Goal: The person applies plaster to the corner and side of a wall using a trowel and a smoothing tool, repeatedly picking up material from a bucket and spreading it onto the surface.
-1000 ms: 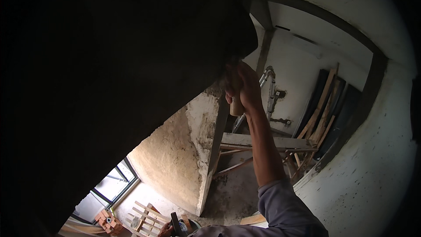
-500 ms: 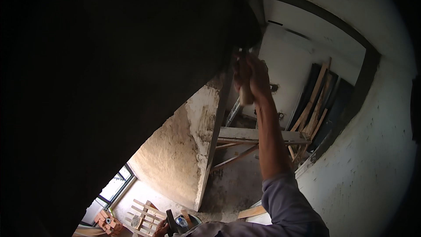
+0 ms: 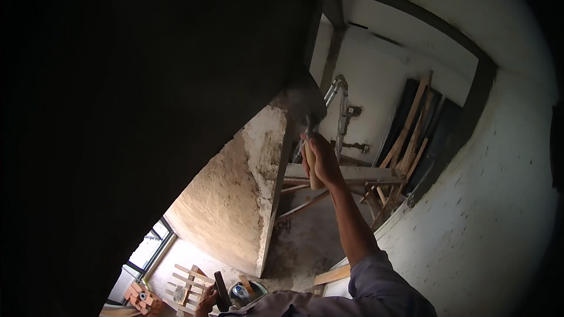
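My right hand (image 3: 322, 161) is wrapped round the pale wooden handle of a trowel (image 3: 315, 179), its arm stretched up and forward. The trowel's dark blade lies at the edge of a plastered wall (image 3: 176, 82) that fills the left side in deep shadow. Whether the blade touches the wall there cannot be told. Low down at the left, my left hand (image 3: 205, 303) is closed on a dark flat board (image 3: 222, 290), seen nearly edge-on. Part of this hand is cut off by the lower edge.
Beyond the wall edge stand a metal ladder (image 3: 341, 111), a plank trestle (image 3: 358, 173) and leaning timber strips (image 3: 411, 123). Below are a bucket (image 3: 258, 287), a wooden pallet (image 3: 189, 285) and stacked orange bricks (image 3: 144, 299). A pale wall (image 3: 470, 217) rises at the right.
My right hand has brought the trowel downward and a little left along the wall edge. The ladder shows more fully. The board in my left hand sits slightly higher and further left.
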Demonstrator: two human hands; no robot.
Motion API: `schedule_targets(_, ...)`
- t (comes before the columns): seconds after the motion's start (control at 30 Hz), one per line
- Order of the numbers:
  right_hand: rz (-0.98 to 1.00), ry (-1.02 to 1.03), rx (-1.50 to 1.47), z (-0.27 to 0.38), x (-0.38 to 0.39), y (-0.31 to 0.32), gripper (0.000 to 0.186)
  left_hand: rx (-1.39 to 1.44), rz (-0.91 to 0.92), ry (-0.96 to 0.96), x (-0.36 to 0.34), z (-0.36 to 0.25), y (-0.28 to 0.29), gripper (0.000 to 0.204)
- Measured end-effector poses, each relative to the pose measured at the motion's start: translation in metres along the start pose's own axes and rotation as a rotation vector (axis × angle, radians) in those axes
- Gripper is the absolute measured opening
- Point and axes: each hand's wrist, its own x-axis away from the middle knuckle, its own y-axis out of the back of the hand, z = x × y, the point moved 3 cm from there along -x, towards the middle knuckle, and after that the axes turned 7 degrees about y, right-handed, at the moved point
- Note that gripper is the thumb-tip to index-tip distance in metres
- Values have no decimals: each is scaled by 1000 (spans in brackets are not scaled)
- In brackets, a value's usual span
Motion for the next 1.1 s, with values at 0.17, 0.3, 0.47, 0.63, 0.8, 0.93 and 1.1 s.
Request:
schedule_targets(0.17, -37, 197, 137, 104, -58, -14, 44, 2, -4, 6, -3, 2, -12, 42)
schedule_targets(0.3, -57, 209, 75, 153, -112, -9, 38, -6, 27, 9, -10, -2, -27, 42)
schedule_targets(0.47, -98, 141, 167, 162, -124, -4, 38, -13, 63, 18, -20, -1, -41, 42)
schedule_targets(0.63, -50, 74, 285, 119, -86, -7, 42, -7, 59, 33, -20, 6, -35, 42)
schedule_targets(0.8, 26, 1, 193, 76, -23, -5, 46, -19, 48, 19, -18, 12, -18, 42)
schedule_targets(0.93, -35, 15, 231, 96, -11, -4, 40, -61, 45, 10, -18, 13, -6, 42)
schedule_targets(1.1, -10, 188, 254, 152, -86, 2, 38, -79, 3, -18, -14, 9, -6, 40)
